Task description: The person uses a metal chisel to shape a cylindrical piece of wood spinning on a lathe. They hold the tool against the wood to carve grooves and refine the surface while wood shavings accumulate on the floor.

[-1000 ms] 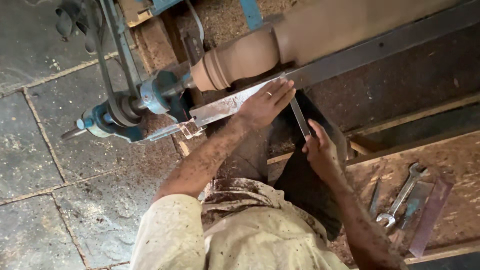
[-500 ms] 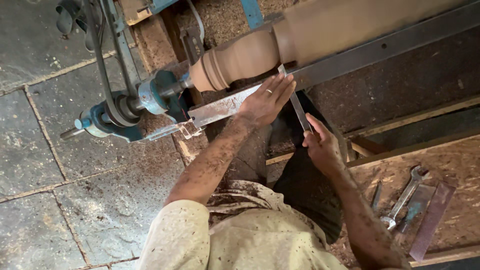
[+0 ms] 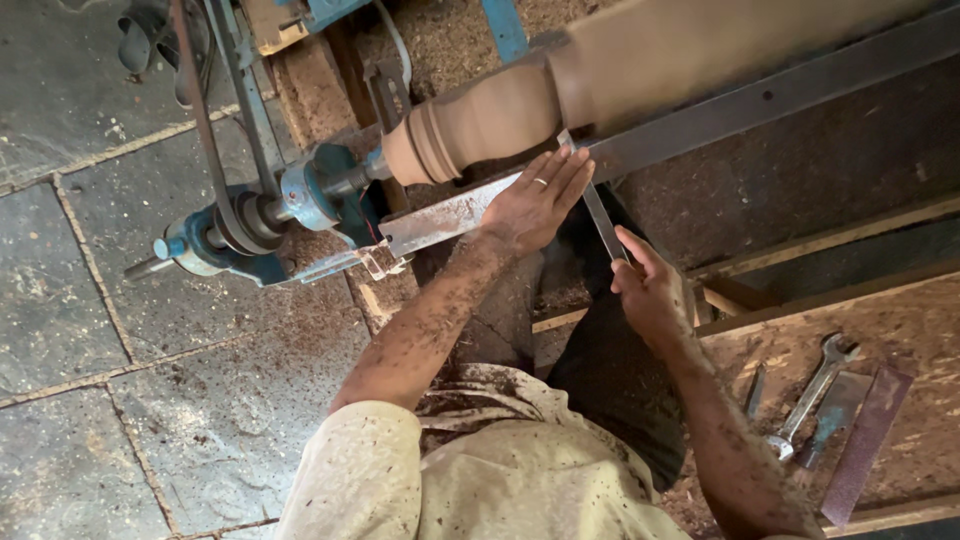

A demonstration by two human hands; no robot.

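A long wooden workpiece (image 3: 520,110) is mounted on a lathe and looks blurred along its thick right part. My left hand (image 3: 535,200) lies flat on the metal tool rest (image 3: 440,215), fingers pressing the blade of a long chisel (image 3: 600,215) near its tip. The tip meets the wood where the narrow turned part widens. My right hand (image 3: 650,290) is closed around the chisel's lower end. Both forearms are speckled with sawdust.
The blue lathe headstock with pulley and belt (image 3: 250,215) stands at the left over a stone tile floor (image 3: 120,380). A spanner (image 3: 810,395), a file and a flat strip (image 3: 865,440) lie on a wooden board at right. Sawdust covers the lathe bed.
My hands and the chisel hold almost the same position against the wood. The view has shifted only slightly.
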